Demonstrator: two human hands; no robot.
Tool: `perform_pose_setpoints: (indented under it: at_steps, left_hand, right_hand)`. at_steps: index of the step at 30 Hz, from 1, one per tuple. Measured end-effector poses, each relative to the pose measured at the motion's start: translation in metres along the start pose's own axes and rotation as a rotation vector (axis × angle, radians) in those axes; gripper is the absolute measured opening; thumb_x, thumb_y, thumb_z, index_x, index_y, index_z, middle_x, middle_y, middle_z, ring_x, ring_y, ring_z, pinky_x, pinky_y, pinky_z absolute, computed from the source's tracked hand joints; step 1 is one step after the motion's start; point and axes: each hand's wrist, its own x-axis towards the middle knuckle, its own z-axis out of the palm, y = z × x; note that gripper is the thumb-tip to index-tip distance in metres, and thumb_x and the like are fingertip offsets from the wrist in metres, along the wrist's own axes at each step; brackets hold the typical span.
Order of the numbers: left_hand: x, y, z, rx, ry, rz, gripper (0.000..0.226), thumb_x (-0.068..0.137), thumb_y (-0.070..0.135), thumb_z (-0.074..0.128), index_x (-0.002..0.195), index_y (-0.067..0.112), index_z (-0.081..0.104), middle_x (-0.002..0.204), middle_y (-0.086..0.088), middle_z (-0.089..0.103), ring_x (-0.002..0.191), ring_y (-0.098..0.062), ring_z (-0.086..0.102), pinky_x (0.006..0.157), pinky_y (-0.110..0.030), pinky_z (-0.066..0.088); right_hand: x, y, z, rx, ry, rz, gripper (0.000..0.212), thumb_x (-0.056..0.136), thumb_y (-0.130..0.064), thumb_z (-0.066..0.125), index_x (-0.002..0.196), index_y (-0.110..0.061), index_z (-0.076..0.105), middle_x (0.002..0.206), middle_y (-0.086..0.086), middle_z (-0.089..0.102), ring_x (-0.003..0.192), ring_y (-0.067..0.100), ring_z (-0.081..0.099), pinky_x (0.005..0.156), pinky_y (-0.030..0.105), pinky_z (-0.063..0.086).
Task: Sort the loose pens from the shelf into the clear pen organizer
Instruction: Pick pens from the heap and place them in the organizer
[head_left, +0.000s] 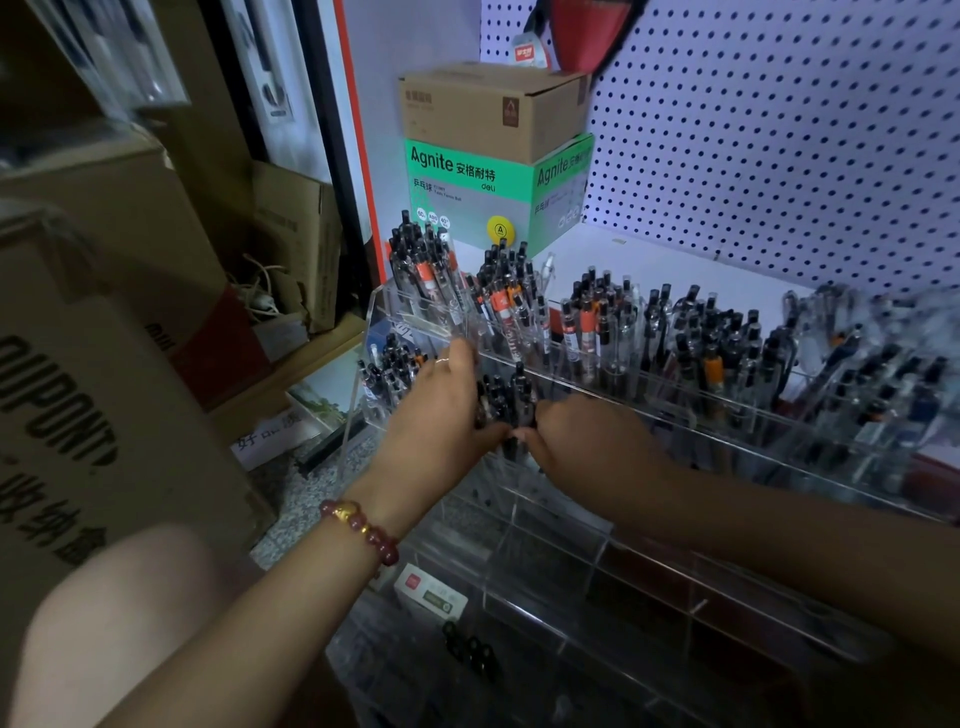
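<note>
1. The white pegboard wall (779, 130) rises behind the clear pen organizer (597, 566), beyond the strip of white shelf (649, 260) at the organizer's back
2. A big cardboard box (104, 389) with black lettering stands well to the left of the organizer, off the shelf
3. The organizer is stepped in tiers. Its back tier is packed with upright pens (597, 322), and the tiers nearest me show their see-through dividers
4. A green Agnite box (467, 192) sits behind the organizer's left end, with a plain brown carton (483, 114) stacked on top of it
5. My left hand (441, 410) is over the organizer's middle tier, near its left end, with fingers and thumb curled round a bundle of pens (506, 400)
6. My right hand (582, 436) meets it from the right over the same tier, its fingertips pinched narrow on the lower part of that bundle, close against my left thumb
7. The bundle stands upright between my hands, just right of the filled leftmost compartment of that tier. I cannot tell whether the pen tips rest on the compartment floor
8. A red bead bracelet (363, 530) circles my left wrist, at the organizer's front left edge
9. A small white label card (431, 592) lies in the organizer's front tier, near its left end
</note>
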Motion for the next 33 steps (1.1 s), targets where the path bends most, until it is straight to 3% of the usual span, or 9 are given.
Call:
perform_pose_setpoints:
  at_steps: [3,8,12,16,18,22,25,29,33]
  left_hand:
    - [0.001,-0.003,0.0,-0.09,0.0,0.011,0.049,0.082,0.035,0.073,0.101,0.017,0.032,0.08,-0.001,0.051,0.071,-0.017,0.049,0.056,-0.027,0.034]
    - [-0.003,-0.003,0.007,-0.163,0.059,0.007,0.048,0.081,0.035,0.072,0.106,0.02,0.034,0.081,0.006,0.05,0.063,-0.006,0.047,0.05,-0.018,0.028]
    - [-0.002,-0.006,0.007,-0.207,0.053,0.027,0.04,0.08,0.027,0.075,0.1,0.027,0.04,0.081,0.009,0.046,0.063,-0.001,0.044,0.05,-0.015,0.032]
    - [0.002,-0.006,0.002,-0.146,0.064,0.056,0.039,0.079,0.022,0.076,0.096,0.027,0.041,0.084,0.006,0.046,0.068,-0.007,0.044,0.054,-0.016,0.027]
    - [0.003,-0.006,-0.001,-0.132,0.086,0.071,0.041,0.077,0.019,0.077,0.095,0.027,0.04,0.085,0.005,0.047,0.071,-0.013,0.046,0.058,-0.024,0.031]
    - [0.004,-0.004,-0.004,-0.09,0.118,0.117,0.039,0.076,0.02,0.079,0.097,0.02,0.047,0.084,0.004,0.047,0.074,-0.016,0.045,0.061,-0.029,0.033]
    - [0.004,-0.005,-0.009,0.02,0.109,0.14,0.042,0.076,0.033,0.077,0.102,0.016,0.049,0.084,0.003,0.051,0.075,-0.016,0.046,0.058,-0.029,0.033]
    - [0.001,-0.008,-0.015,0.087,0.108,0.199,0.049,0.073,0.044,0.076,0.104,0.017,0.051,0.093,0.002,0.058,0.084,-0.016,0.052,0.058,-0.028,0.036]
    - [-0.001,-0.013,-0.019,0.101,0.09,0.18,0.053,0.07,0.046,0.078,0.11,0.018,0.055,0.105,0.001,0.059,0.098,-0.018,0.055,0.066,-0.034,0.048]
  right_hand:
    - [-0.002,-0.001,0.003,0.016,0.021,0.019,0.036,0.104,-0.031,0.028,0.119,-0.009,0.052,0.11,0.011,0.061,0.097,0.027,0.06,0.069,0.03,0.035]
    - [0.001,0.0,0.01,-0.013,0.055,0.033,0.029,0.103,-0.023,0.034,0.126,-0.011,0.049,0.11,0.008,0.063,0.097,0.025,0.062,0.07,0.031,0.036]
    - [0.004,0.004,0.012,-0.061,0.085,-0.008,0.025,0.103,-0.022,0.038,0.123,-0.011,0.05,0.106,0.007,0.064,0.093,0.025,0.062,0.065,0.029,0.035]
    - [0.003,0.006,0.01,-0.049,0.108,-0.049,0.034,0.104,-0.035,0.031,0.119,-0.011,0.05,0.102,0.008,0.064,0.09,0.026,0.062,0.063,0.029,0.033]
    - [0.003,0.007,0.008,-0.047,0.127,-0.06,0.035,0.104,-0.036,0.03,0.118,-0.012,0.051,0.1,0.007,0.064,0.088,0.025,0.062,0.061,0.029,0.033]
    - [0.0,0.007,0.004,-0.079,0.123,-0.073,0.032,0.104,-0.035,0.032,0.115,-0.013,0.053,0.098,0.005,0.064,0.087,0.024,0.062,0.047,0.027,0.024]
    - [0.001,0.004,0.0,-0.05,0.072,-0.047,0.036,0.104,-0.038,0.032,0.116,-0.01,0.051,0.093,0.004,0.058,0.083,0.024,0.057,0.057,0.029,0.029]
    - [0.001,0.001,-0.003,-0.043,0.092,-0.023,0.046,0.103,-0.035,0.035,0.14,-0.008,0.034,0.093,0.003,0.059,0.081,0.022,0.058,0.062,0.028,0.034]
    - [-0.003,0.004,-0.003,0.006,0.127,-0.016,0.04,0.101,-0.026,0.037,0.138,-0.01,0.037,0.077,-0.002,0.051,0.07,0.02,0.054,0.062,0.028,0.041]
